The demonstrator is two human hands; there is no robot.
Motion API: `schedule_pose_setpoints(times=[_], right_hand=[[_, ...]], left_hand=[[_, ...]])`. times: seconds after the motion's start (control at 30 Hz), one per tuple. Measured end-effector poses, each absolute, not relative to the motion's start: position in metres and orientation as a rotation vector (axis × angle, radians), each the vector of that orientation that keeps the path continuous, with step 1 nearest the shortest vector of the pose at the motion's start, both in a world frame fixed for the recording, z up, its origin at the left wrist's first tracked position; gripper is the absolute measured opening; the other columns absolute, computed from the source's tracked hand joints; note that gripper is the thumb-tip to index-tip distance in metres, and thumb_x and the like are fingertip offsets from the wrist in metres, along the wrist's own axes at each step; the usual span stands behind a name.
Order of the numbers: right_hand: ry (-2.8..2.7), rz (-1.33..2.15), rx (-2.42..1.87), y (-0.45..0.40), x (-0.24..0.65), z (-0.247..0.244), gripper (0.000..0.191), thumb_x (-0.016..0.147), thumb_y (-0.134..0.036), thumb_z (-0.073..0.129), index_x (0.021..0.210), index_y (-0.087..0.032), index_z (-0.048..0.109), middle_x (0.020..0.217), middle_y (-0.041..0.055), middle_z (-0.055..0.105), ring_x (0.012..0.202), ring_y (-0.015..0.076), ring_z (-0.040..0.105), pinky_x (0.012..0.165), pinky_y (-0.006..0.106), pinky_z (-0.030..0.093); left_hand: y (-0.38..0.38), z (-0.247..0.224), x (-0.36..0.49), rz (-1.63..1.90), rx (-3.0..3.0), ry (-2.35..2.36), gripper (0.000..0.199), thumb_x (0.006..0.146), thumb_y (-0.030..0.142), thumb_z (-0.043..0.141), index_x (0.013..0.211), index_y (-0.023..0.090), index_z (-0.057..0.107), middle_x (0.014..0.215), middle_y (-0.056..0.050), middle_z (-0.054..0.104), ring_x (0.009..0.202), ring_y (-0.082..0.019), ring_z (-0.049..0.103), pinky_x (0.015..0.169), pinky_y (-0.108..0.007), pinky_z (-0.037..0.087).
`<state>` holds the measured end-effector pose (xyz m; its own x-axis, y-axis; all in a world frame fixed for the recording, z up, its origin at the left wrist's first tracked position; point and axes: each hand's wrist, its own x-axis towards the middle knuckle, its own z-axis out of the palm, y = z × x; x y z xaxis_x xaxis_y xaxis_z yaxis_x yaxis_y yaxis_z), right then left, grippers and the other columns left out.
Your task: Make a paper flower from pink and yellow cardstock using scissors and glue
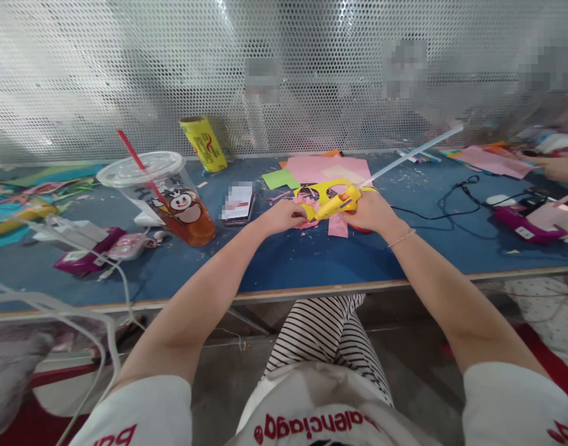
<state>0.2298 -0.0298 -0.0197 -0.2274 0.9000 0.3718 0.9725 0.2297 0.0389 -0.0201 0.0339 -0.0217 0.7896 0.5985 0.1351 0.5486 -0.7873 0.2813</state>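
A yellow hot glue gun (338, 203) is gripped in my right hand (370, 212), its nozzle pointing down and left. A long clear glue stick (414, 153) sticks out of its back end. My left hand (284, 217) is closed, with its fingertips pinching pink cut paper (310, 202) just beside the nozzle. Part of that paper is hidden by the fingers and the gun. Behind the gun lies a yellow sheet with round cut-outs (306, 188). A pink paper strip (338, 227) lies below the gun, near my right hand.
Pink sheets (321, 167) and a green piece (280, 179) lie at the back. Leftward are a phone (238, 203), a lidded drink cup (186, 217), a yellow tube (204, 144) and a purple power strip (86, 253). At right, a black cable (439, 215) and another person's hand (560, 168).
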Motion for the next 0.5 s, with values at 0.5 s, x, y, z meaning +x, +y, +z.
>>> schedule_pose_setpoints(times=[0.5], right_hand=[[-2.463, -0.583, -1.74, -0.035, 0.212, -0.024, 0.058, 0.087, -0.035, 0.036, 0.132, 0.0, 0.043, 0.097, 0.0216, 0.068, 0.083, 0.0313, 0.063, 0.064, 0.035, 0.038]], left_hand=[[0.03, -0.018, -0.016, 0.274, 2.703, 0.986, 0.023, 0.079, 0.02, 0.051, 0.085, 0.017, 0.073, 0.079, -0.001, 0.071, 0.068, -0.011, 0.058, 0.064, -0.022, 0.039]])
